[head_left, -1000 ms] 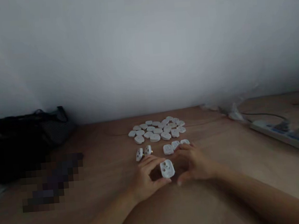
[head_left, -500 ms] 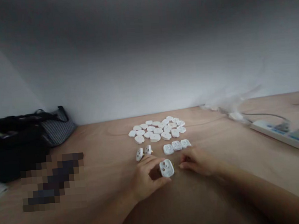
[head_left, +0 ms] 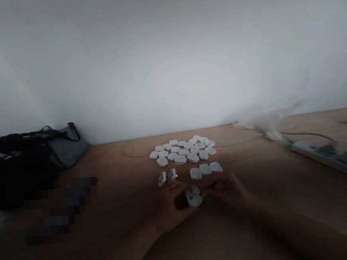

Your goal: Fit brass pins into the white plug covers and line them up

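My left hand (head_left: 173,204) holds a white plug (head_left: 194,196) by its edges between thumb and fingers. Its face with several dark holes is turned towards me. My right hand (head_left: 226,188), dim and blurred, has its fingertips pinched at the plug's right side. Whether they touch the plug or hold some small part cannot be made out. Just beyond my left hand, two plugs (head_left: 162,179) stand on edge, one with a brass pin showing. Three similar white pieces (head_left: 205,169) lie in a row beyond my right hand.
A cluster of white plug pieces (head_left: 180,160) covers the table (head_left: 119,170) towards the wall. On the right are a power strip (head_left: 322,154) with cords and a clear plastic bag (head_left: 269,124). At the left sits a black bag (head_left: 23,166) near a pixelated dark object (head_left: 62,209).
My right hand has moved left, bringing its fingertips to the plug. The left hand keeps the plug in nearly the same place, its face turned slightly. The table looks darker, the wall brighter.
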`<state>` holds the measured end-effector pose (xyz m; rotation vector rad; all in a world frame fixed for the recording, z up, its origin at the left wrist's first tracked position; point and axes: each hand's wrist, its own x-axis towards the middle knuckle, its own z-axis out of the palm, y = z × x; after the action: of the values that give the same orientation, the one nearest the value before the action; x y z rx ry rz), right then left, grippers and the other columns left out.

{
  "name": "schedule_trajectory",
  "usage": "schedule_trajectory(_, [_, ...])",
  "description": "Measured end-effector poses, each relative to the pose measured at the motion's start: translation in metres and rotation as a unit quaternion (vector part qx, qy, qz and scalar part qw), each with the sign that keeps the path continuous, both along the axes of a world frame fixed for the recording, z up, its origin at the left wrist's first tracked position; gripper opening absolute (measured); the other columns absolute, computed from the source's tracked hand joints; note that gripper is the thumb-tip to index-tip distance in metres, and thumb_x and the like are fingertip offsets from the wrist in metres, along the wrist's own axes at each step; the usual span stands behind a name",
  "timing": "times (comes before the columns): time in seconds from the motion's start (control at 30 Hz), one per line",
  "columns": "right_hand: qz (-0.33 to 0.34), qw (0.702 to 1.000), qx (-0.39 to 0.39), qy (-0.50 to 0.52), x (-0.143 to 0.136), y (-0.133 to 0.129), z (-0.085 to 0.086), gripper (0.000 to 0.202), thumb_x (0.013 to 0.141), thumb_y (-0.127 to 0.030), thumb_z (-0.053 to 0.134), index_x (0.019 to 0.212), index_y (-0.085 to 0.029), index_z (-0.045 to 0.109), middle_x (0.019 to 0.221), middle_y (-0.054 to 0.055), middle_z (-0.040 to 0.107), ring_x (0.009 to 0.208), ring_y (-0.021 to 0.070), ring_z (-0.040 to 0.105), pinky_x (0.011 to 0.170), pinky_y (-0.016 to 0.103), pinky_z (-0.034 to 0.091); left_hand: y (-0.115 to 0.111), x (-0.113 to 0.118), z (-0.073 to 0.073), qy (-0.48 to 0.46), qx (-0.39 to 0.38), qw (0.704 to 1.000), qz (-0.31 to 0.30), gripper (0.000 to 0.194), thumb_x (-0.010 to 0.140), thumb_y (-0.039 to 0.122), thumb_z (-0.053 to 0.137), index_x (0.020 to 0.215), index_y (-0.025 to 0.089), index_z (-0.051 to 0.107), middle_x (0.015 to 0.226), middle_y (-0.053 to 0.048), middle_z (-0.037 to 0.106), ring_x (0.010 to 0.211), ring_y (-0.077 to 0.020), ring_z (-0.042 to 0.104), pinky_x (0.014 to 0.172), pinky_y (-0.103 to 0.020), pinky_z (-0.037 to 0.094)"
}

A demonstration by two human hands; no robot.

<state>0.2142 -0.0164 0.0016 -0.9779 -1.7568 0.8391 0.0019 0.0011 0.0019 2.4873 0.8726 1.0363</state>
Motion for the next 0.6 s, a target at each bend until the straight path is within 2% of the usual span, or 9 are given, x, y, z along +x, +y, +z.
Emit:
schedule_trajectory(0.23, [0.028,0.992,0.12,-0.023,-0.0019,-0.0003,-0.0011,0.011,0.08,-0.027,0.062,0.077,-0.022,0.071,0.077,0.003,0.071,0.074,0.0168,0.063,0.072,0.031,0.049,-0.0019,0.0012,0.0019,0.002,-0.004,1.0,0.003,0.043,0.063,0.035,0.077,0.101,0.019,0.064,0.091,-0.006,0.067,0.086,-0.0229,0.059,0.08,-0.037,0.047])
schedule_trajectory(0.37, [0.006,0.986,0.158,-0.047,-0.0054,-0.0008,-0.0004,0.007,0.078,-0.026,0.065,0.077,-0.023,0.07,0.073,0.001,0.072,0.069,0.0169,0.063,0.072,0.033,0.048,-0.0024,0.0018,0.0034,-0.002,-0.002,1.0,0.002,0.042,0.062,0.035,0.078,0.099,0.019,0.065,0.09,-0.006,0.067,0.085,-0.0225,0.059,0.081,-0.037,0.047])
schedule_trajectory(0.6, [0.008,0.974,0.213,-0.076,-0.0078,-0.0004,-0.0017,0.015,0.082,-0.024,0.059,0.072,-0.023,0.07,0.073,0.001,0.071,0.069,0.0161,0.063,0.072,0.032,0.046,-0.0011,0.0012,0.0002,-0.001,0.005,1.0,-0.011,0.043,0.064,0.037,0.076,0.101,0.019,0.063,0.092,-0.006,0.066,0.086,-0.0225,0.059,0.08,-0.036,0.047])
